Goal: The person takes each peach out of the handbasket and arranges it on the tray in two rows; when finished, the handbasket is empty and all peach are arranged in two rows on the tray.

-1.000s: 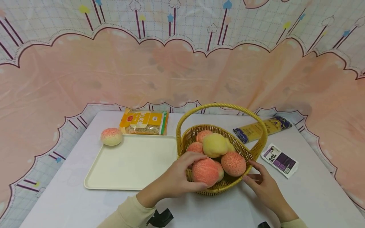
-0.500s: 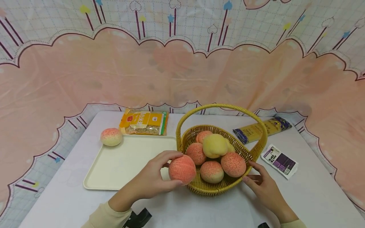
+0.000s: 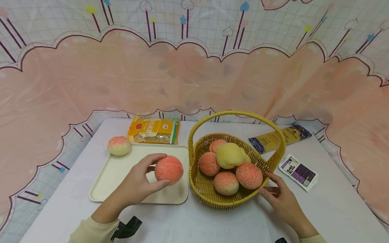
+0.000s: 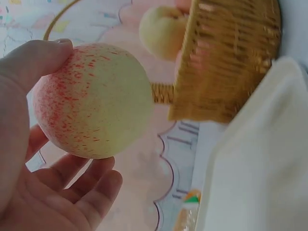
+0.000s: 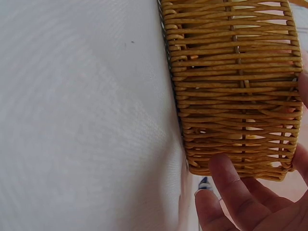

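In the head view my left hand [image 3: 138, 182] holds a red-and-cream peach [image 3: 169, 169] between thumb and fingers, above the right part of a cream tray [image 3: 121, 182]. Close up in the left wrist view, the thumb lies on one side of the peach [image 4: 103, 103] and the fingers on the other. A yellow wicker basket [image 3: 223, 204] with a tall handle stands right of the tray, holding several reddish peaches [image 3: 226, 183] and a yellow fruit [image 3: 229, 155]. My right hand [image 3: 282, 199] holds the basket's right side at the rim; fingers touch its woven wall [image 5: 236, 96].
Another peach [image 3: 119, 145] sits at the tray's back-left corner. Behind the tray lies an orange food packet [image 3: 154, 131]. A yellow-and-blue packet [image 3: 279, 137] and a white-and-purple packet [image 3: 299, 172] lie right of the basket. A patterned cloth [image 3: 182, 77] hangs behind the table.
My left hand has lifted the peach out of the basket and carried it left over the tray. Another peach below it is now uncovered. My right hand has stayed at the basket.
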Tool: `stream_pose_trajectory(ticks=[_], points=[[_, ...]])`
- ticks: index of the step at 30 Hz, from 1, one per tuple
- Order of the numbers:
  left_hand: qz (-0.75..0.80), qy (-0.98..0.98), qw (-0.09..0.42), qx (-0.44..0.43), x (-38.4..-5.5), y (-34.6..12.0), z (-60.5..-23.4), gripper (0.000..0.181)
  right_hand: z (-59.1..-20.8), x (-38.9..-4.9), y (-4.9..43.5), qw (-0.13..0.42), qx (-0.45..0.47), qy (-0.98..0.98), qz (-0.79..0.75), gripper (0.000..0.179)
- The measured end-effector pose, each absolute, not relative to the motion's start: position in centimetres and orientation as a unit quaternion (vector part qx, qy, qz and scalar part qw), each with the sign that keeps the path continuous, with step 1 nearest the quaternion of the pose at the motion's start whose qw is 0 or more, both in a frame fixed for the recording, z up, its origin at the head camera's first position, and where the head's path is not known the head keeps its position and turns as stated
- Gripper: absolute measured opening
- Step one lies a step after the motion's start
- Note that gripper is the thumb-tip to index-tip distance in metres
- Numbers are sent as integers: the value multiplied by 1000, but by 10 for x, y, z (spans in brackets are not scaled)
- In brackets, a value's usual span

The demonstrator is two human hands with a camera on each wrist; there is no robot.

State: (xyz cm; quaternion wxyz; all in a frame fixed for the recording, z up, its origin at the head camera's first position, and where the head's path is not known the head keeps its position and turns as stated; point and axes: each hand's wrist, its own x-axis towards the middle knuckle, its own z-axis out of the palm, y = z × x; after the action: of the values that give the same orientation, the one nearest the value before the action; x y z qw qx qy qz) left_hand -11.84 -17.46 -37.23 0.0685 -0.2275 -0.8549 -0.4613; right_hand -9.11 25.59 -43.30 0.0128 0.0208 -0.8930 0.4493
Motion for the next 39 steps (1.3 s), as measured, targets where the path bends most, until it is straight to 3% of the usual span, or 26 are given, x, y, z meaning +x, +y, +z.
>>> stream_pose_trajectory(ticks=[14,28,39], points=[[-414,-894,76,-152,-148,-209,-379,62,-433,-91,255,15,20,-891,454,59],[-366,-919,46,-141,-176,-244,-372,67,-432,-90,255,12,14,-892,452,60],[-344,-929,57,-122,-190,-257,-375,67,-432,-90,255,8,11,-891,454,60]])
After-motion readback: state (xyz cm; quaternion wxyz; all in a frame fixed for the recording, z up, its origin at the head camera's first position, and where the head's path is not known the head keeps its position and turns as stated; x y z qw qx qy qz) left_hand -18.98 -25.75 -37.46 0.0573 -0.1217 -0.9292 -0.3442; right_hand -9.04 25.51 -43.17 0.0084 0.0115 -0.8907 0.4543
